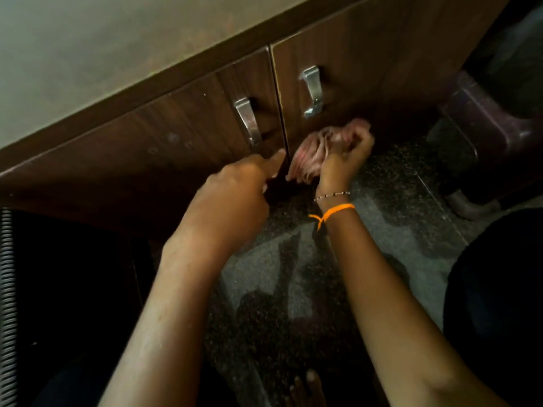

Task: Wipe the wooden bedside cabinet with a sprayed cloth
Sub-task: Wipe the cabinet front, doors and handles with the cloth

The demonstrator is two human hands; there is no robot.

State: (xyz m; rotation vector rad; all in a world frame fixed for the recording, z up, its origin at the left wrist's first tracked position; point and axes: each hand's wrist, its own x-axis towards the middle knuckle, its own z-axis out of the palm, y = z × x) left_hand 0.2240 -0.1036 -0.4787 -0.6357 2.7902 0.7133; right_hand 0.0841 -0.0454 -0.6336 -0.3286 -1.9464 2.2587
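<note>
The wooden bedside cabinet [182, 118] filled the upper half of the view, its pale top above two dark brown doors that met at a narrow seam. Below it lay a speckled dark stone floor [396, 236], with a dark stool [482, 133] standing at the right, just beside the cabinet. The left door carried a metal handle [248, 121] and the right door another handle [312, 91], both upright near the seam. The left hand [235, 198] reached to the bottom of the seam, fingers curled and one finger stretched toward the door edge; whether it gripped anything could not be told. The right hand [343, 163] was clenched around a crumpled pink cloth [317, 148], pressed against the lower part of the right door. On that wrist sat an orange thread [335, 212] and a thin beaded bracelet [332, 195].
</note>
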